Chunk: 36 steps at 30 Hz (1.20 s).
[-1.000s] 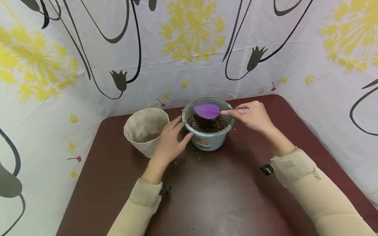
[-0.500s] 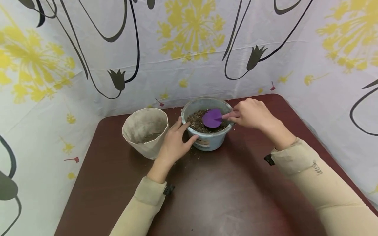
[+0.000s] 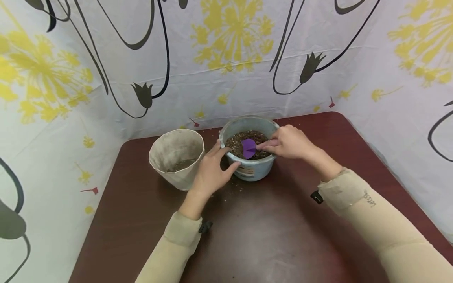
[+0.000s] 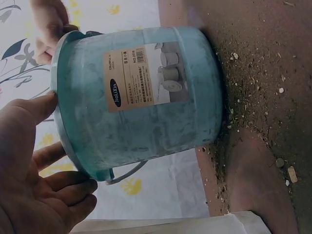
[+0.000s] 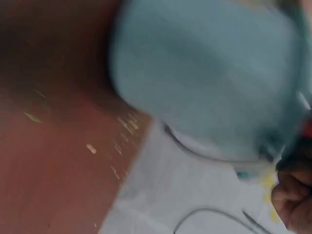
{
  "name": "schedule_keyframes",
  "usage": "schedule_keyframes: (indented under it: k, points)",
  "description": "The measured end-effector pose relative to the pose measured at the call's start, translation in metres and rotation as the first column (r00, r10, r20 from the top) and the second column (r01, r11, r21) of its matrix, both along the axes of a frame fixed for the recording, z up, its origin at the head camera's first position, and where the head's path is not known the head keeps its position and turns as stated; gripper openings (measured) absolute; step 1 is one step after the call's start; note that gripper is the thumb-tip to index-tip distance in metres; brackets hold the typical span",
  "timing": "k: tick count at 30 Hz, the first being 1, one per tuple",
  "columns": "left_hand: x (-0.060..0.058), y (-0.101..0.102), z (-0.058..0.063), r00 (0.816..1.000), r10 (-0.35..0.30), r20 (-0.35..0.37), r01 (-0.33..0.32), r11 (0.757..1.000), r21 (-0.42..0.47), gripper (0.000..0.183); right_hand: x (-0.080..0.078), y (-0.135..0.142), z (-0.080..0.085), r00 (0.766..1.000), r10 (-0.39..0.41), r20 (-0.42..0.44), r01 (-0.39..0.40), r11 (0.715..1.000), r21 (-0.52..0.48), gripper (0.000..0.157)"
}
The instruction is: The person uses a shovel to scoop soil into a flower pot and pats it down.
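Observation:
A blue-green bucket (image 3: pixel 255 172) with a paper label (image 4: pixel 141 75) holds dark potting soil (image 3: pixel 234 146). My left hand (image 3: pixel 211 171) holds its near left rim, with the thumb on the rim in the left wrist view and fingers farther along the edge. Over on the right, my right hand (image 3: pixel 293 142) grips the pink handle of a small garden trowel (image 3: pixel 249 149). Its purple blade lies on the soil, within the rim. In the blurred right wrist view, the bucket wall (image 5: pixel 204 73) fills the top, and part of my right hand (image 5: pixel 293 197) shows at the edge.
A whitish faceted plant pot (image 3: pixel 170 151) stands just left of the bucket, with a little soil at its bottom. Soil crumbs (image 4: pixel 234 112) lie scattered on the dark red table (image 3: pixel 247 236). A patterned cloth (image 3: pixel 240 94) hangs close behind and at both sides.
The trowel has come down from above the bucket's rim to the soil, its blade turning. My right hand has lowered and shifted slightly left; the left hand has come onto the rim more fully.

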State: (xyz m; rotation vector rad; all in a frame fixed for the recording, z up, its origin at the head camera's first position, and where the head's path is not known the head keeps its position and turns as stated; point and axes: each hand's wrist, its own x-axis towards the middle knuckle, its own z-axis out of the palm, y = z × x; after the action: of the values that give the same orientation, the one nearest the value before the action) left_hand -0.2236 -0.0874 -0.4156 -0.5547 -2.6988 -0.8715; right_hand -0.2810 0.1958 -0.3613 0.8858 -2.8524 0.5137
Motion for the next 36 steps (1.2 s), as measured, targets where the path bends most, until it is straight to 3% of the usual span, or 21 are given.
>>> schedule_keyframes:
  k: [3,9,15,22,24,28,36]
  points:
    - [-0.001,-0.002,0.0,1.0,-0.006,-0.005,0.006,1.0,0.002,0.057,-0.001,-0.004,-0.001,1.0,0.016,0.023,-0.015,0.999,-0.031,0.038]
    - [-0.002,-0.003,-0.001,1.0,-0.008,-0.017,0.009,1.0,0.014,0.056,-0.001,-0.006,0.001,0.993,0.04,0.114,-0.025,0.992,-0.126,0.022]
    - [-0.001,-0.002,-0.001,1.0,-0.01,-0.014,0.01,1.0,0.016,0.054,0.001,-0.006,0.0,0.971,-0.005,0.239,0.057,0.976,-0.211,0.013]
    - [-0.001,-0.003,-0.002,1.0,-0.007,0.011,0.006,1.0,0.023,0.056,0.005,-0.005,-0.005,0.928,-0.145,0.343,0.242,0.934,-0.261,0.053]
    - [-0.001,-0.003,-0.002,1.0,-0.003,0.018,0.003,1.0,0.021,0.056,0.005,-0.003,-0.005,0.918,-0.162,0.362,0.273,0.92,-0.281,0.046]
    - [-0.001,-0.003,-0.002,1.0,0.008,0.023,-0.008,1.0,0.017,0.057,0.004,0.004,-0.008,0.914,-0.124,0.386,0.26,0.91,-0.323,0.019]
    - [0.002,-0.002,0.0,0.999,0.01,0.037,-0.01,1.0,-0.004,0.06,0.008,0.014,-0.007,0.896,-0.113,0.43,0.303,0.864,-0.403,0.023]
